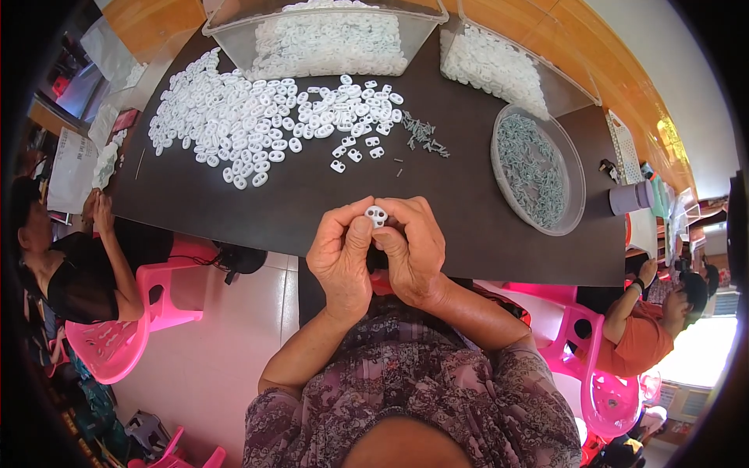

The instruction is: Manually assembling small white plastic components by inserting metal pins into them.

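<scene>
My left hand (342,257) and my right hand (415,248) meet near the table's front edge. Between their thumbs and index fingers they pinch a small white plastic cord lock (376,214) with two holes, its face turned up. Whether a spring sits inside it cannot be seen. Ahead of the hands lie a large heap of white oval two-hole pieces (226,113) and a smaller group of squarer white pieces (347,109). Right of that group is a little pile of thin grey-green springs (424,134), with a few strays nearer me.
A clear bin of white pieces (328,47) stands at the back, another clear bin (499,66) to its right. A round clear tub (576,183) holds many springs. A purple-grey cup (630,198) is at the right edge. People sit on both sides, by pink chairs (109,343).
</scene>
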### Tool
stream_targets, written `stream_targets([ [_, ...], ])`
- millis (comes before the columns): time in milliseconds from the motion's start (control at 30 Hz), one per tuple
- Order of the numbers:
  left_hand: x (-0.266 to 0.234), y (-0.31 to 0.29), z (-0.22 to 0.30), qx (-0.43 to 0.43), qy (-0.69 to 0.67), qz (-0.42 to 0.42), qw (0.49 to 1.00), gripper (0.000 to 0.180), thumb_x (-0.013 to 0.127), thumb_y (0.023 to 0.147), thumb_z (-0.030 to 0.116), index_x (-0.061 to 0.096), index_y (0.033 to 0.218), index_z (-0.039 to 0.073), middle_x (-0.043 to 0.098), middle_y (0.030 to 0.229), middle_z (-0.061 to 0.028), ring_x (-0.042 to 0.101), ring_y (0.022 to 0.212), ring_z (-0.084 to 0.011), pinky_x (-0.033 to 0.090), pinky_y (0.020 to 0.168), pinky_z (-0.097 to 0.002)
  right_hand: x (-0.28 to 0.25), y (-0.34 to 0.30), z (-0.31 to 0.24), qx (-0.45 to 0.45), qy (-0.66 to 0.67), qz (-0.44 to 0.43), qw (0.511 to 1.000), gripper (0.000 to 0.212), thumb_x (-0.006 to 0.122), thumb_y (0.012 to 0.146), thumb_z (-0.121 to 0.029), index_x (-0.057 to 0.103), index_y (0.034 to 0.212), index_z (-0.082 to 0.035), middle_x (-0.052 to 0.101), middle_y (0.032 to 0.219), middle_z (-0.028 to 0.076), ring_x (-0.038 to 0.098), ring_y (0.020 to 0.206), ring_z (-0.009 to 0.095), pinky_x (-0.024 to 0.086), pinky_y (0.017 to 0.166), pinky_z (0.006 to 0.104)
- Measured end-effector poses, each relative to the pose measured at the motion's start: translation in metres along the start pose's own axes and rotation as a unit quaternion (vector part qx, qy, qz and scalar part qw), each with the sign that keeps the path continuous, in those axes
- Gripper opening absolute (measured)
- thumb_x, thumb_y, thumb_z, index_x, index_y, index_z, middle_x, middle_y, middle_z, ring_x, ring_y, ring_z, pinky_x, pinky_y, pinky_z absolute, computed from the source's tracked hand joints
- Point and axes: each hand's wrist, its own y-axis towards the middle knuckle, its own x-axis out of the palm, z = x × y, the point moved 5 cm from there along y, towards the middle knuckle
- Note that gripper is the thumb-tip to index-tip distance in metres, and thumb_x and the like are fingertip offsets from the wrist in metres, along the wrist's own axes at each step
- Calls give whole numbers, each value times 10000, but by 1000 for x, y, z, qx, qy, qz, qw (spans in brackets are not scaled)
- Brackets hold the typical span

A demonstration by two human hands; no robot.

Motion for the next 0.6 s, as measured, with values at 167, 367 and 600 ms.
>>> stream_targets([
  [167,0,-7,-1,11,13,14,1000,200,548,918,127,580,1039,-29,578,937,-27,508,829,-61,421,759,-202,1,0,-4,-59,-24,18,998,240,654,773,-41,561,986,23,577,860,129,522,710,261,445,607,328],
  [367,3,-12,6,74,49,4,996,191,529,930,135,580,1022,-23,518,853,12,440,764,-46,378,715,-191,-1,-1,-9,-107,-24,47,993,223,652,774,-44,562,965,27,574,844,135,526,698,261,442,582,334],
  [600,1,-14,9,119,84,-1,989,185,532,929,145,580,1006,-16,472,800,25,389,712,-46,343,659,-189,1,-3,-13,-134,-32,35,990,161,587,862,-78,538,977,23,581,865,136,512,684,226,433,585,311],
])
